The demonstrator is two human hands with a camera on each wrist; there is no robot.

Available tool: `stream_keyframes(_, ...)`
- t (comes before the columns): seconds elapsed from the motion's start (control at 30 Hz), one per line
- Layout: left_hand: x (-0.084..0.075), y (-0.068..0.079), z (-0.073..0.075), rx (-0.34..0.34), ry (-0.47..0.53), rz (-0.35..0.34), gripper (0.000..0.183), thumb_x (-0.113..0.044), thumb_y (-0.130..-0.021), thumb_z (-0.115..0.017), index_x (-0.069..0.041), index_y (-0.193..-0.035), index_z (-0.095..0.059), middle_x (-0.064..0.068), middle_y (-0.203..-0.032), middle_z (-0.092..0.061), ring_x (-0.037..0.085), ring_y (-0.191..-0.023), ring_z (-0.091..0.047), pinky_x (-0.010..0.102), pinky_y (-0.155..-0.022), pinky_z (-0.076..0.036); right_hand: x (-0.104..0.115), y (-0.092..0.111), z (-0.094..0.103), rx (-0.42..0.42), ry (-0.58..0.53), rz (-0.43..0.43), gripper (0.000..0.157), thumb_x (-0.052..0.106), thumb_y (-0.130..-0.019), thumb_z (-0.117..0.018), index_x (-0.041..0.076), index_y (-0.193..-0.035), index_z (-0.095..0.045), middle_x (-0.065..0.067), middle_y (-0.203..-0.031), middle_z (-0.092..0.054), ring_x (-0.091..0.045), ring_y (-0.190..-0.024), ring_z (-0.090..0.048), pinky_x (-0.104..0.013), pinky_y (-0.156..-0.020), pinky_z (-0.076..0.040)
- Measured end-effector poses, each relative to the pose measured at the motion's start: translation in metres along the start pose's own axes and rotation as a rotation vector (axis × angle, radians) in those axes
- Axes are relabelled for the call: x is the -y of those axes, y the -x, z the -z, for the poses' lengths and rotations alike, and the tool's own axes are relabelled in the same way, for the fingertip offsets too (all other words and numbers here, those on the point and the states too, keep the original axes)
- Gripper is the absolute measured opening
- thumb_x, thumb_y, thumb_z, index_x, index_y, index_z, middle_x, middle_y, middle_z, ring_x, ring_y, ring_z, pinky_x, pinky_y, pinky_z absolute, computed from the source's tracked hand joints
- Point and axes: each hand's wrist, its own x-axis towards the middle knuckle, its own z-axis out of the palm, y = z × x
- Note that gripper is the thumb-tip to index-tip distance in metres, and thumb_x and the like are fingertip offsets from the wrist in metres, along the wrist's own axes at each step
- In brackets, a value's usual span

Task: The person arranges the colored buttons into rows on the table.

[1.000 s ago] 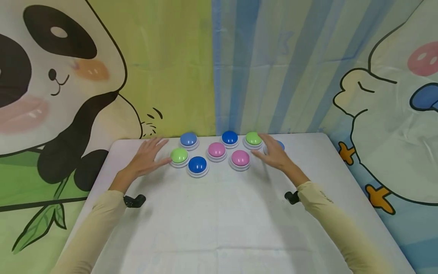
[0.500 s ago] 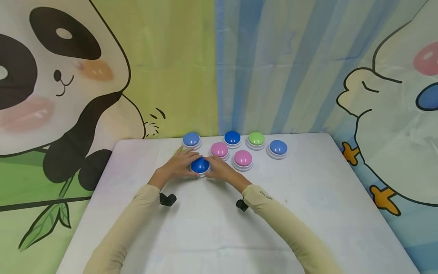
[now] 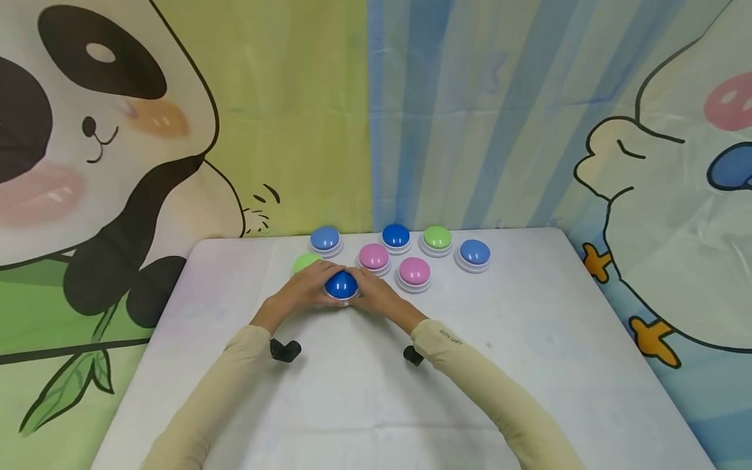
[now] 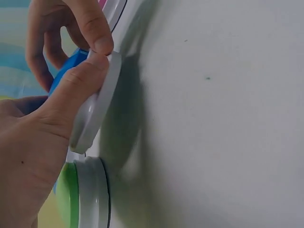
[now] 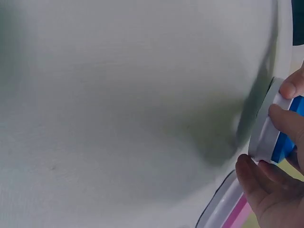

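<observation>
Both hands hold one dark blue dome push button (image 3: pixel 341 285) with a white round base, near the front of a group of such buttons. My left hand (image 3: pixel 302 288) grips its left side; in the left wrist view the thumb (image 4: pixel 78 85) lies along the white base (image 4: pixel 102 97). From the right, my right hand (image 3: pixel 378 294) pinches the other side, thumb and fingers on the rim in the right wrist view. The base appears tilted and a little off the table, with a shadow under it. A light green button (image 3: pixel 305 262) is partly hidden behind my left hand.
Behind the hands, on the white table (image 3: pixel 376 398), stand two pink buttons (image 3: pixel 414 271), two light blue buttons (image 3: pixel 474 252), another dark blue button (image 3: pixel 396 235) and a second green button (image 3: pixel 437 237). A printed cloth backdrop (image 3: pixel 311 117) rises at the table's far edge.
Both hands were spread apart over the outer buttons a second ago. They have come together at the front dark blue button and grip it; it looks slightly raised now.
</observation>
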Motion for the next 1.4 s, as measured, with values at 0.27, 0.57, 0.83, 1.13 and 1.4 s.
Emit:
stream_keyframes(0.27, -0.006, 0.025, 0.012, 0.019, 0.104, 0.033, 0.08, -0.04, -0.072, -0.084, -0.012, -0.139, -0.05, 0.009, -0.132, -0.058, 0.027, -0.122, -0.054, 0.046, -0.1, -0.051, 0.018, 0.004, -0.002, 0.018, 0.034, 0.045, 0.074, 0.033, -0.085, -0.074, 0.016, -0.146, -0.036, -0.011, -0.134, -0.051, -0.025, -0.124, -0.055, -0.04, -0.103, -0.05)
stream_keyframes(0.57, -0.003, 0.057, 0.02, 0.105, 0.149, 0.027, 0.08, -0.04, -0.07, -0.086, -0.013, -0.137, -0.051, 0.007, -0.134, -0.058, 0.027, -0.124, -0.054, 0.046, -0.1, -0.051, 0.041, 0.016, -0.018, 0.011, 0.122, 0.126, 0.073, 0.041, -0.083, -0.075, 0.017, -0.142, -0.04, -0.006, -0.125, -0.056, -0.018, -0.114, -0.061, -0.031, -0.094, -0.054)
stream_keyframes(0.83, -0.002, 0.059, 0.02, 0.176, 0.186, 0.015, 0.081, -0.048, -0.072, -0.082, -0.013, -0.137, -0.049, 0.006, -0.137, -0.056, 0.026, -0.126, -0.052, 0.047, -0.103, -0.049, 0.048, 0.022, -0.024, -0.013, 0.212, 0.119, 0.072, 0.046, -0.082, -0.074, 0.015, -0.139, -0.042, -0.005, -0.122, -0.058, -0.018, -0.108, -0.064, -0.033, -0.088, -0.057)
stream_keyframes(1.13, -0.001, 0.053, 0.016, 0.235, 0.221, 0.034, 0.081, -0.043, -0.072, -0.084, -0.011, -0.137, -0.048, 0.007, -0.137, -0.056, 0.026, -0.126, -0.053, 0.047, -0.104, -0.048, 0.048, 0.022, -0.026, -0.001, 0.257, 0.086, 0.072, 0.048, -0.081, -0.074, 0.013, -0.137, -0.044, -0.006, -0.122, -0.06, -0.02, -0.107, -0.064, -0.033, -0.088, -0.057)
stream_keyframes(1.4, 0.0, 0.054, 0.011, 0.27, 0.23, 0.054, 0.082, -0.041, -0.073, -0.083, -0.01, -0.139, -0.046, 0.007, -0.138, -0.055, 0.026, -0.128, -0.052, 0.047, -0.106, -0.046, 0.047, 0.019, -0.031, 0.012, 0.261, 0.082, 0.074, 0.05, -0.081, -0.073, 0.012, -0.136, -0.043, -0.009, -0.121, -0.058, -0.02, -0.105, -0.064, -0.035, -0.082, -0.059)
